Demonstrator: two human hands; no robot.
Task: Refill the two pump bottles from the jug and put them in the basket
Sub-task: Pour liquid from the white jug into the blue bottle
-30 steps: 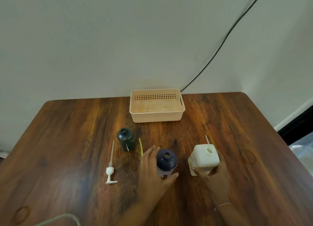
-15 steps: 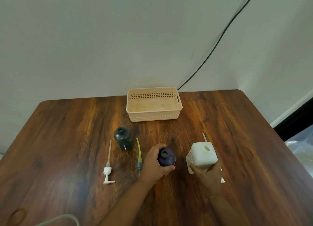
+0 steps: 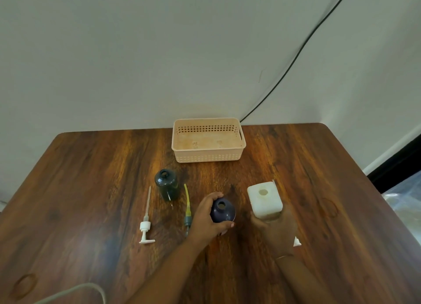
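Low in the middle of the frame, we are gripping the uncapped blue bottle with our left hand and curling our right hand round the white jug just beside it. We are judging the first pour to be next, which means lifting the jug and tipping it over that narrow neck. Higher up, the green bottle and the basket are waiting.

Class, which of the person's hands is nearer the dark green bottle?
Left. The left hand, gripping the blue bottle, sits just right of the dark green bottle; the right hand holds the jug farther right.
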